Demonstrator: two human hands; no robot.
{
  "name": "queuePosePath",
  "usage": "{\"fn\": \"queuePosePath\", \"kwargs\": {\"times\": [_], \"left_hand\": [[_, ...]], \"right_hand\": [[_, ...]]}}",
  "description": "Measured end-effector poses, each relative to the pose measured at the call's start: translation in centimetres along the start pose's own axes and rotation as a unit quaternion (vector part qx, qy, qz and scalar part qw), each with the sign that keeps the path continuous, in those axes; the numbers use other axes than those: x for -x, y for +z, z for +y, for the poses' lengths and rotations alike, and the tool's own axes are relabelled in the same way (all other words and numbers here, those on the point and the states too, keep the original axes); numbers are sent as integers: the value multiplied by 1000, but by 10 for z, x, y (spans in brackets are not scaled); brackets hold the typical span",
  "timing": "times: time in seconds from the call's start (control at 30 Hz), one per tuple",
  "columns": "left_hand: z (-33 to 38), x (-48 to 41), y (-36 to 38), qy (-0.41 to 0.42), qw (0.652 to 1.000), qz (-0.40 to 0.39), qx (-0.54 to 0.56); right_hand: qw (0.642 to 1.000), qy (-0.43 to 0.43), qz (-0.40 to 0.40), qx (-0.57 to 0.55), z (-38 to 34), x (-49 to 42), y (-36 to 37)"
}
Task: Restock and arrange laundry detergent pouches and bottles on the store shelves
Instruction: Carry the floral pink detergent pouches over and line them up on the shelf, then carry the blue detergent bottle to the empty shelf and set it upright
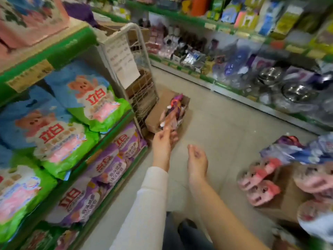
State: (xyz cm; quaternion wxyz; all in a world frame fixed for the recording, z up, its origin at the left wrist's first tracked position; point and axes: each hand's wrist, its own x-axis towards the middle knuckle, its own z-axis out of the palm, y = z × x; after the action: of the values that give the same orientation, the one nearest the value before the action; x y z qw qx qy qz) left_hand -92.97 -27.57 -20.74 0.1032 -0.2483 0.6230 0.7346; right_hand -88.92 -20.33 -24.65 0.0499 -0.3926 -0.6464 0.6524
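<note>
Hands, two: left hand (161, 142), right hand (197, 158), near one cardboard box (153, 118).

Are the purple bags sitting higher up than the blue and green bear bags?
No, the purple detergent pouches lie one level below the blue-and-green pouches.

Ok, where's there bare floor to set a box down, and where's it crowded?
The widest bare patch is the tiled floor between the cardboard box of pouches and the right shelf's base. It is crowded on the left shelves, packed with green pouches and purple pouches, and by the slippers.
</note>
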Motion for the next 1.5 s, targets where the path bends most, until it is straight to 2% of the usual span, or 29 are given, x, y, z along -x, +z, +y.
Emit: {"fn": "queuePosePath", "kwargs": {"times": [0.2,0.4,0.53,0.67,0.8,1.0,1.2,1.33,1.5], "left_hand": [[-77,36,103,-99,978,-137,-126],[-134,73,170,-164,913,-274,-255],[-147,93,210,-174,869,-347,-306],[-160,112,253,-154,813,-439,-350],[-174,147,291,-104,760,-528,-365],[-194,216,316,-115,683,-618,-373],[-207,287,347,-106,631,-684,-350],[-206,329,381,-87,619,-710,-325],[-179,371,425,-51,627,-734,-256]], "right_hand": [[990,74,116,22,41,-29,-127],[964,146,223,-8,73,-37,-210],[931,172,318,-42,81,-39,-250],[874,203,428,-108,82,-36,-279],[815,190,516,-182,80,-32,-307],[744,153,608,-232,68,2,-361],[682,92,677,-262,63,32,-419],[649,32,692,-313,42,53,-456],[611,-43,716,-335,5,71,-501]]}}
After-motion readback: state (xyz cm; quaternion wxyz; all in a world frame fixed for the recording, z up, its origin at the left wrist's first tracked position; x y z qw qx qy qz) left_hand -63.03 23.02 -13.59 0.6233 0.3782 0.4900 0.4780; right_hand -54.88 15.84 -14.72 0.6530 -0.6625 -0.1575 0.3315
